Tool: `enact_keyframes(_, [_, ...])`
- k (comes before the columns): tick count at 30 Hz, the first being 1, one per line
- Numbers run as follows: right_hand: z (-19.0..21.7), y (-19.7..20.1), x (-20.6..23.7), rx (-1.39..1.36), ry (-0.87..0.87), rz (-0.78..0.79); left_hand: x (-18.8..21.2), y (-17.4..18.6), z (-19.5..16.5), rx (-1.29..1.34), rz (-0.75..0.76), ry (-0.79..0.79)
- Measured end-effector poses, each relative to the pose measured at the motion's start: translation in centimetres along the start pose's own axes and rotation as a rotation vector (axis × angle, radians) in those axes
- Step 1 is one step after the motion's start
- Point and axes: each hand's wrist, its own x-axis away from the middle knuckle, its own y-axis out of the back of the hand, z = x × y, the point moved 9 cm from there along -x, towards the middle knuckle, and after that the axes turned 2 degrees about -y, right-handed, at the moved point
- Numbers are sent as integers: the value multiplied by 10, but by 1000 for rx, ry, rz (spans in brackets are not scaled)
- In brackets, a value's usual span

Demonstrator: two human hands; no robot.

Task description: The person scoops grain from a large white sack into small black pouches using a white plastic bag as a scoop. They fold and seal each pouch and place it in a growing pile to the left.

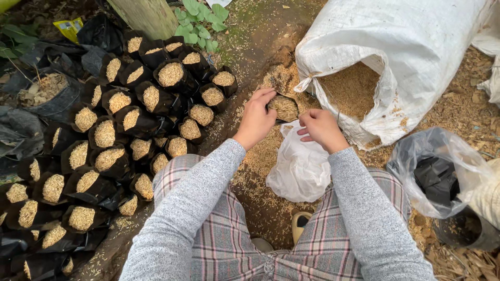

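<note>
seen from the head camera, a seated person in grey sleeves and plaid trousers works over bare ground strewn with rice husk. two hands are in view: the left hand (pixel 256 118) and the right hand (pixel 320 128), both closed on one small black bag (pixel 284 107), the left pinching its rim from the near left side, the right gripping its right edge with curled fingers. the bag sits upright between the hands, just in front of the mouth of one large white sack (pixel 411 57), and is filled to the brim with pale tan husk, its black plastic showing only as a thin dark edge. the sack lies on its side, open, with husk spilling from it. one crumpled white plastic bag (pixel 299 166) lies on the ground just below the hands. to the left stands a crowded cluster of filled black bags (pixel 130 125), perhaps around forty, though those at the frame edge are too cropped to count surely. on the right, one clear plastic bag (pixel 442 171) holds a stack of folded empty black bags. one tree trunk (pixel 148 15) rises behind the cluster.
</note>
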Motion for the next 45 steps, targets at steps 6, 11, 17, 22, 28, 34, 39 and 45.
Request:
enact_keyframes(6, [18,3,20,233,137,-85,28,-1,19,78,-31,187])
enact_keyframes(11, [20,-16,20,285,45,7,32,2,24,182,-83,262])
enact_keyframes(17, [9,-29,6,286,59,25,34,1,40,161,-95,299])
enact_keyframes(22, [12,-21,-5,318,238,18,30,13,45,-55,-130,250])
enact_keyframes(28, [28,-12,0,390,388,-79,28,7,25,-146,-49,159])
enact_keyframes(34, [32,-4,5,242,259,-110,27,4,12,-148,-20,147])
enact_keyframes(39, [22,2,-4,174,156,-92,26,6,6,-169,28,203])
enact_keyframes(45, [6,7,-25,-186,66,36,24,-3,15,54,72,230])
